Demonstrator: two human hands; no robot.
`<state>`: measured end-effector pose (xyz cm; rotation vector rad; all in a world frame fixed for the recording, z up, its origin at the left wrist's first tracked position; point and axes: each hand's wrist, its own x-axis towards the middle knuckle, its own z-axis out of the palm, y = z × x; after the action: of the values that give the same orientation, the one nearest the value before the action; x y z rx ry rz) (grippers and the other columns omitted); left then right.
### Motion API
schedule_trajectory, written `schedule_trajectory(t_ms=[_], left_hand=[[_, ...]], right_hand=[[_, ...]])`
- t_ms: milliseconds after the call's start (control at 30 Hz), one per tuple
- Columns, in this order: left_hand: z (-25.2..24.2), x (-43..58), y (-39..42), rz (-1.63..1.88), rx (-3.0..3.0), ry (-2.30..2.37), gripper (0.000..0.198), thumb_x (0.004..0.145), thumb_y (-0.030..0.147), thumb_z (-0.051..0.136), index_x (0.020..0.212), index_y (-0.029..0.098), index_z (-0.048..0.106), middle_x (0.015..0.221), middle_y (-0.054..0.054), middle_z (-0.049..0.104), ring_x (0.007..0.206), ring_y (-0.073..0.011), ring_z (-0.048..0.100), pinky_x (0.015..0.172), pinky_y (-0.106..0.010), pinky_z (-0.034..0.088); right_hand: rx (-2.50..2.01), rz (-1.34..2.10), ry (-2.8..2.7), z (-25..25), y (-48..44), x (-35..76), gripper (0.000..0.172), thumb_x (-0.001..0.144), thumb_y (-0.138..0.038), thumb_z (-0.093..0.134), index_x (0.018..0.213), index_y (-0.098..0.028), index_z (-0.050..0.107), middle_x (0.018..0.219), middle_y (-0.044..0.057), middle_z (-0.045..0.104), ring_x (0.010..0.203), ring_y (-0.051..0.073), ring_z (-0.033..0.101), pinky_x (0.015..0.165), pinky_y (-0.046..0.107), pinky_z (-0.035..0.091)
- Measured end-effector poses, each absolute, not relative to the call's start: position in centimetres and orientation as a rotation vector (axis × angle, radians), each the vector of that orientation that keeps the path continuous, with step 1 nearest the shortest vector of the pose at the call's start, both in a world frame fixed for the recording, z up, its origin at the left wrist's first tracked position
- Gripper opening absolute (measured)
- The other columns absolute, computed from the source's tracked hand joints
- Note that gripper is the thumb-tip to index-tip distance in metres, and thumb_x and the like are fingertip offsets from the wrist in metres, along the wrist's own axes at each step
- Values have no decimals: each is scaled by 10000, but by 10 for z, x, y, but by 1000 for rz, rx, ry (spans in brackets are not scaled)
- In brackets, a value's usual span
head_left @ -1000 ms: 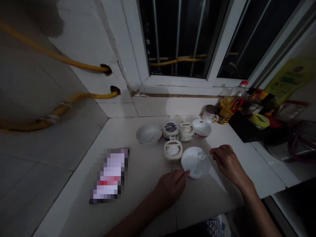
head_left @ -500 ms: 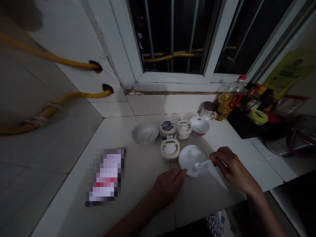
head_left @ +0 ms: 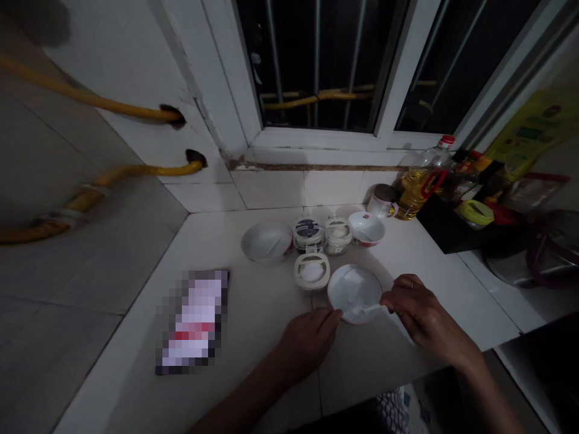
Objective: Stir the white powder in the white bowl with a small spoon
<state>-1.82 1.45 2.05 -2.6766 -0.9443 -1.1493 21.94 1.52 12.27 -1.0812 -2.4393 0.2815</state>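
Observation:
A white bowl (head_left: 355,280) with a thin red rim stands on the counter in front of me, with white contents in it. My left hand (head_left: 312,337) pinches the bowl's near left rim between thumb and fingers. In my right hand (head_left: 418,313) is the handle of a small white spoon (head_left: 371,308); its tip rests low inside the bowl, toward the near left side. A square seasoning jar (head_left: 312,272) with a clear-topped lid and white contents sits just left of the bowl. Two similar jars, one dark inside (head_left: 309,235) and one white (head_left: 337,235), stand behind it.
A larger bowl (head_left: 266,241) holding a spoon is at the back left, a smaller bowl (head_left: 367,229) at the back right. Beyond are a lidded mug (head_left: 382,202), an oil bottle (head_left: 418,184) and a black rack (head_left: 446,226) of condiments. A blurred-out phone-like object (head_left: 194,322) lies at left.
The spoon's tip has moved left and toward me within the bowl, and my right hand has shifted slightly nearer to me. My left hand keeps its hold on the rim.

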Motion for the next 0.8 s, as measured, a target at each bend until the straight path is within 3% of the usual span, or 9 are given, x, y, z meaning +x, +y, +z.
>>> schedule_trajectory(t_ms=[467, 700, 800], left_hand=[[17, -17, 16, -1193, -2664, -952, 171, 911, 97, 381, 989, 133, 530, 819, -73, 663, 675, -160, 642, 564, -243, 515], [21, -16, 16, -1162, -2676, -970, 177, 914, 105, 364, 950, 153, 531, 802, -61, 650, 653, -144, 628, 557, -228, 515], [21, -16, 16, -1173, -2678, -960, 178, 911, 100, 367, 956, 151, 532, 800, -60, 649, 659, -143, 629, 557, -224, 516]], right_hand=[[-1064, 354, -2461, 112, 14, 206, 250, 869, -14, 409, 881, -197, 579, 729, 19, 629, 734, 172, 536, 746, 336, 426], [-1227, 134, -2345, 107, 23, 222, 212, 866, -39, 441, 913, -180, 592, 721, 35, 640, 680, 176, 543, 776, 368, 424], [-1224, 193, -2381, 107, 22, 220, 197, 881, -54, 436, 873, -177, 589, 701, 33, 638, 649, 166, 535, 782, 371, 423]])
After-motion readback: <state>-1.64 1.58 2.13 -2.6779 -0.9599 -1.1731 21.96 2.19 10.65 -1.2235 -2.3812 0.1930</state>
